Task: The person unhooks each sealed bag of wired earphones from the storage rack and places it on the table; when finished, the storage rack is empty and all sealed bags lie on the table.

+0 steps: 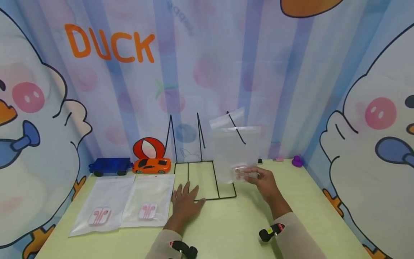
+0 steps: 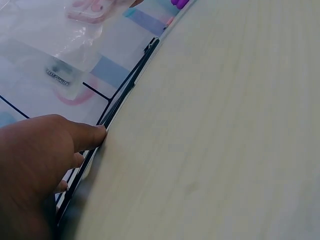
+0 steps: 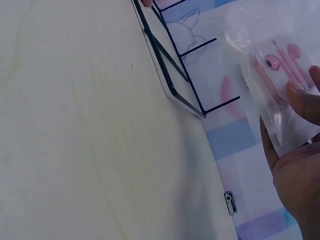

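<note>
While pinching the clear bag low, close to the pink earphones sealed inside, right hand with thumb and fingers curled onto the film. Bag upright at 3 o'clock of the wire rack, over its rightmost bay, top flap bent back against a slanted wire. Cannot tell whether the lower edge touches the base.

Left hand flat on the counter at 7 o'clock of the rack, fingers straight and spread, holding nothing, one fingertip against the front wire.

Likely trouble, as a judgement:
- Floppy film gripped only at the bottom: apt to fold over or snag on the slanted wire at the flap.
- Weight low in the bag: apt to slide through a light pinch.
- Light wire frame: apt to skid toward 12 o'clock under a sideways push unless pinned by the left fingertip.

Room and edges:
- Open counter at 3 to 6 o'clock of the rack, up to the near edge.
- Backdrop curtain just behind at 12 o'clock; little space there.
- Two more bags flat at 8 to 9 o'clock, touching edge to edge, near the left hand.
- Orange toy car and blue toy truck at 10 o'clock, well apart from both hands.
</note>
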`<action>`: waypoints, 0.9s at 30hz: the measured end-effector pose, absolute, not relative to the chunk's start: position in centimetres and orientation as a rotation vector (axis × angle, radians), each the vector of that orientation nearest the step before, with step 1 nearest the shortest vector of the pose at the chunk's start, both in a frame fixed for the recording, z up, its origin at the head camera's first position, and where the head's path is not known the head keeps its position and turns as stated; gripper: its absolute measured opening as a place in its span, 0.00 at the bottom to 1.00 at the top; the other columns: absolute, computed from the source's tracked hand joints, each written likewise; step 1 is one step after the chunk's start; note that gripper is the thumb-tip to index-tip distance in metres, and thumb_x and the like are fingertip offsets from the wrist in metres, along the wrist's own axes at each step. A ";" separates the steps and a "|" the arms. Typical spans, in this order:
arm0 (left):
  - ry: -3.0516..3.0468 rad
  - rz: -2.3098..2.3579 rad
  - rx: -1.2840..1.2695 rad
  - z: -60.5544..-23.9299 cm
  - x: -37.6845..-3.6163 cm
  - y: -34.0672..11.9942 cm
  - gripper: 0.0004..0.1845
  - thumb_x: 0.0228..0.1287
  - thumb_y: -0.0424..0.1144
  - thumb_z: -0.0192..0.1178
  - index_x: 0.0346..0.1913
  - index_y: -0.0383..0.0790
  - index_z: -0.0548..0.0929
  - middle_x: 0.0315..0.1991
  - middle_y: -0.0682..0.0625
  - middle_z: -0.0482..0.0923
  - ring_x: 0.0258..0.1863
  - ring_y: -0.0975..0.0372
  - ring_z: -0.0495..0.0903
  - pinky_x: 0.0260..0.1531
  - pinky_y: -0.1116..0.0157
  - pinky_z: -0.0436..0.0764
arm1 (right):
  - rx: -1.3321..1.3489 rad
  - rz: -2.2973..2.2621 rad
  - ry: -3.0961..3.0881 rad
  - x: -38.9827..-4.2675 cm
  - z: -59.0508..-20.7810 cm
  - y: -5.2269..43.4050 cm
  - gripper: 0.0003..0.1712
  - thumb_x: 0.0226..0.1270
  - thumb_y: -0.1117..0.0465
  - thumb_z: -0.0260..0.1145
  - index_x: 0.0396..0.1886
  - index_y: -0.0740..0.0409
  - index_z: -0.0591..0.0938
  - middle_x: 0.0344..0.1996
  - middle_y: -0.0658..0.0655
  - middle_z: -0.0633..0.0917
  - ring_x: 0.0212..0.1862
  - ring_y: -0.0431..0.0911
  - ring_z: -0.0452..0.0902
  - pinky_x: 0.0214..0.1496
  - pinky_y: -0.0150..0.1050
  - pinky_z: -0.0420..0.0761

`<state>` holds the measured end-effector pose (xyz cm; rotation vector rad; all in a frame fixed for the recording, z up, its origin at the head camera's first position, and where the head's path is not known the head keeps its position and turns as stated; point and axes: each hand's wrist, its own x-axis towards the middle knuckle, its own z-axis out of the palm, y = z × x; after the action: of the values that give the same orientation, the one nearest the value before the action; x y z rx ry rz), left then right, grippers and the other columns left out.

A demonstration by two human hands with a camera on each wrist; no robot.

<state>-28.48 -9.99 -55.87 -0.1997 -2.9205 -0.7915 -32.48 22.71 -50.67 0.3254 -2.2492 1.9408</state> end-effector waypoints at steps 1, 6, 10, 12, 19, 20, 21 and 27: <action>-2.925 -0.790 -0.200 -55.8 -28.5 -10.0 0.35 0.76 0.56 0.65 0.79 0.43 0.77 0.85 0.34 0.62 0.85 0.32 0.54 0.82 0.28 0.51 | 0.325 1.948 -2.248 -32.4 -50.7 22.8 0.16 0.69 0.70 0.76 0.55 0.66 0.90 0.52 0.41 0.88 0.58 0.36 0.83 0.53 0.33 0.89; -2.917 -0.786 -0.206 -56.0 -28.7 -10.0 0.35 0.75 0.56 0.64 0.78 0.44 0.77 0.85 0.34 0.62 0.86 0.32 0.54 0.82 0.28 0.52 | 0.342 1.947 -2.264 -31.6 -50.7 23.2 0.18 0.69 0.69 0.77 0.57 0.69 0.89 0.53 0.40 0.89 0.61 0.32 0.81 0.57 0.32 0.87; -2.893 -0.793 -0.211 -56.5 -28.8 -10.0 0.35 0.75 0.57 0.65 0.78 0.44 0.78 0.85 0.34 0.62 0.85 0.32 0.54 0.82 0.28 0.52 | 0.338 1.938 -2.285 -30.7 -50.7 23.5 0.18 0.68 0.68 0.78 0.57 0.66 0.90 0.56 0.46 0.91 0.64 0.31 0.79 0.60 0.30 0.84; -2.892 -0.799 -0.214 -56.3 -28.6 -10.0 0.35 0.75 0.57 0.65 0.78 0.44 0.78 0.85 0.34 0.62 0.85 0.32 0.54 0.82 0.28 0.52 | 0.330 1.926 -2.306 -30.2 -50.6 23.8 0.19 0.68 0.67 0.79 0.57 0.65 0.90 0.57 0.46 0.91 0.70 0.37 0.78 0.63 0.28 0.82; -2.899 -0.805 -0.213 -56.3 -28.7 -10.0 0.35 0.75 0.56 0.65 0.78 0.45 0.78 0.85 0.34 0.62 0.86 0.31 0.54 0.82 0.28 0.51 | 0.367 1.887 -2.347 -28.6 -50.3 24.6 0.22 0.67 0.65 0.79 0.59 0.68 0.89 0.59 0.39 0.88 0.83 0.51 0.66 0.67 0.23 0.75; -2.899 -0.809 -0.212 -56.3 -28.7 -10.0 0.35 0.75 0.56 0.65 0.78 0.45 0.78 0.85 0.34 0.62 0.86 0.32 0.54 0.82 0.28 0.51 | 0.376 1.886 -2.345 -28.4 -50.2 24.7 0.22 0.67 0.66 0.79 0.59 0.68 0.89 0.59 0.38 0.88 0.81 0.47 0.68 0.66 0.23 0.76; -2.895 -0.811 -0.216 -56.3 -28.7 -10.0 0.35 0.75 0.56 0.65 0.78 0.44 0.78 0.85 0.34 0.62 0.85 0.31 0.54 0.82 0.28 0.52 | 0.384 1.892 -2.343 -28.2 -50.2 24.8 0.22 0.67 0.66 0.79 0.59 0.67 0.90 0.59 0.38 0.89 0.78 0.43 0.72 0.64 0.24 0.78; -2.893 -0.815 -0.221 -55.8 -28.4 -9.9 0.34 0.75 0.55 0.65 0.78 0.43 0.78 0.84 0.33 0.62 0.85 0.30 0.54 0.82 0.27 0.50 | 0.461 1.966 -2.299 -27.2 -49.9 25.2 0.20 0.65 0.71 0.78 0.57 0.61 0.92 0.55 0.42 0.91 0.56 0.34 0.85 0.52 0.33 0.89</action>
<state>-28.36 -9.95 -55.83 -0.2211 -2.8933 -0.8152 -27.16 25.18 -49.92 0.4615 -2.2990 1.9664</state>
